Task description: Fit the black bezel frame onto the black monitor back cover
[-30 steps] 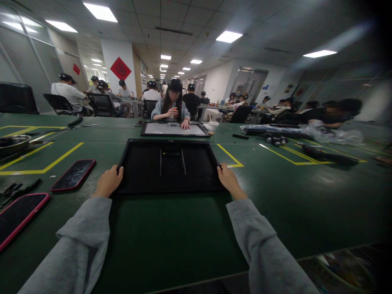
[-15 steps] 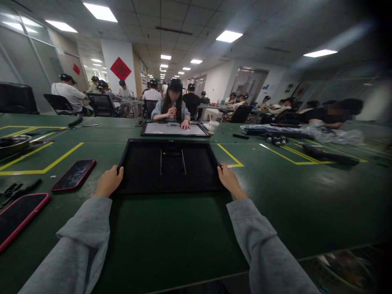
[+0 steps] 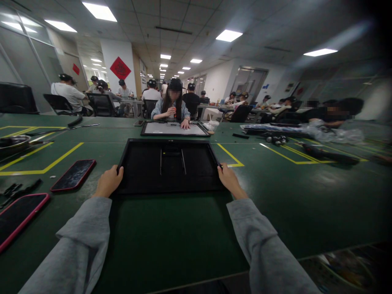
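Note:
A wide black monitor housing (image 3: 141, 171) lies flat on the green table (image 3: 171, 237) in front of me. Two thin metal rods and a small dark part show near its middle. My left hand (image 3: 108, 180) is closed around its left edge, fingers partly hidden. On the opposite side, my right hand (image 3: 229, 179) grips the right edge, thumb near the rim. Just past the housing, a co-worker (image 3: 171, 107) holds an orange-handled screwdriver (image 3: 175, 113) upright over a grey panel (image 3: 167, 129) in a black frame, the other hand pressed flat on it.
Two red-cased phones (image 3: 73, 175) lie on the left, near small black parts (image 3: 18, 192) and a metal bowl (image 3: 14, 143). Yellow tape (image 3: 63, 157) marks the table. A plastic cup (image 3: 211, 125) stands beside the grey panel. Plastic-wrapped items (image 3: 275, 130) and a black tool (image 3: 329, 155) are at right.

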### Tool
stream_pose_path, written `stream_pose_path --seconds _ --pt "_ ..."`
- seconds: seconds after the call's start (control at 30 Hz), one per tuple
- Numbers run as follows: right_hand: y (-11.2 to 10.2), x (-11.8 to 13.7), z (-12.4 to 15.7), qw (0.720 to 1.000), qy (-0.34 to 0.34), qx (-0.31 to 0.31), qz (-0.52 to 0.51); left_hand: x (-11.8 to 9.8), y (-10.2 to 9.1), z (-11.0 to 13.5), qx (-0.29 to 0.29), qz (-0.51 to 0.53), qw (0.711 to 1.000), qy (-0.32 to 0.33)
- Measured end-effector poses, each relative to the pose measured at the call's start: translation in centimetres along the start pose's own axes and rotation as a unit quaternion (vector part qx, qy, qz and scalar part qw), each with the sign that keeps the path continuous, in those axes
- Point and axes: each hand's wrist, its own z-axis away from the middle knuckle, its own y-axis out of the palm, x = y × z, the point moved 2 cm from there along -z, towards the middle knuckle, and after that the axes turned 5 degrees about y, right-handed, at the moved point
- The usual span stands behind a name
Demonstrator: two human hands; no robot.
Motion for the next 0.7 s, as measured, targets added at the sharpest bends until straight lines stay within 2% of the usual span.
stream_pose_path --seconds 0.7 --pt "-0.08 0.11 0.08 1.000 0.000 -0.001 -0.008 0.24 0.29 -0.30 -0.001 0.002 1.000 -0.002"
